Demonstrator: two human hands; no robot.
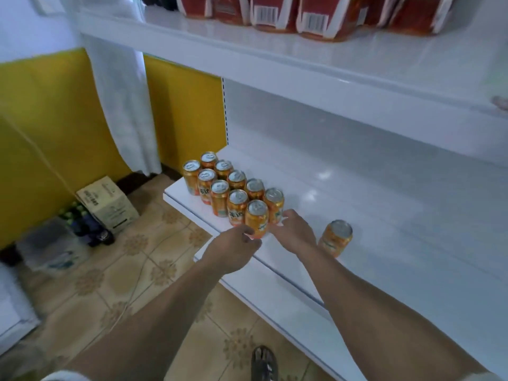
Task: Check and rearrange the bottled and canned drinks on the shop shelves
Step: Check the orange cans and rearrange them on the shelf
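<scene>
Foot: a sandalled foot (264,362) on the tiled floor (143,273), cut off by the bottom edge
Left hand: the left hand (233,250) has its fingers curled round the lower left of the front can (257,219); blur hides how firm the hold is
Right hand: the right hand (296,232) lays fairly straight fingers on the right side of that can; its fingertips are hidden behind it
Cans: orange cans (220,188) stand upright in two touching rows at the left front corner of the shelf (371,204), with the front can at their near end
Single can: a lone can (336,237) stands just right of the right wrist, apart from the rows, its lower left edge behind the forearm
Floor, left: a cardboard box (107,206) beside dark bottles (92,229), both blurred
Top: red packs (316,17) on the upper shelf (247,50), cut off by the frame
</scene>
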